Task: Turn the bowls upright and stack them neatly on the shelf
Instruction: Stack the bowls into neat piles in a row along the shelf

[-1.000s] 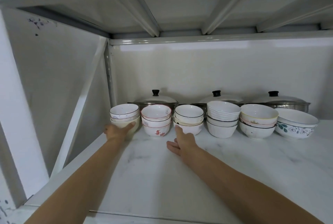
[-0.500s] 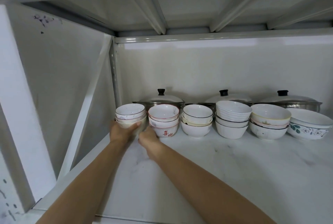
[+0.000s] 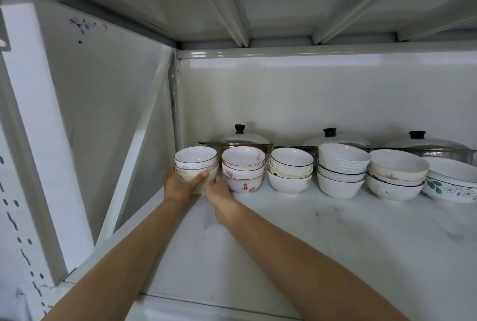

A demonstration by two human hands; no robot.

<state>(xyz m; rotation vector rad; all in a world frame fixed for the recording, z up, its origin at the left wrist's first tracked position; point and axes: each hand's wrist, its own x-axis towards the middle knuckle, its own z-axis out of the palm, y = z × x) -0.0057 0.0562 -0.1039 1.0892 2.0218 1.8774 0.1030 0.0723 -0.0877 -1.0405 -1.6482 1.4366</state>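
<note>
Left hand (image 3: 180,186) and right hand (image 3: 218,189) cup leftmost bowl stack (image 3: 195,165) | fingers apparently curled round base | glazed, fragile, slippery: support underneath.

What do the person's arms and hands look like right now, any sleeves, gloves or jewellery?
Both forearms are bare along all that shows, with no sleeve edge in view. The left hand and right hand wear no gloves, and no watch, bracelet or ring is visible.

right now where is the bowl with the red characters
In the head view, the red-character bowl sits at the bottom of the second stack from the left on the shelf, just right of the right hand.
</note>
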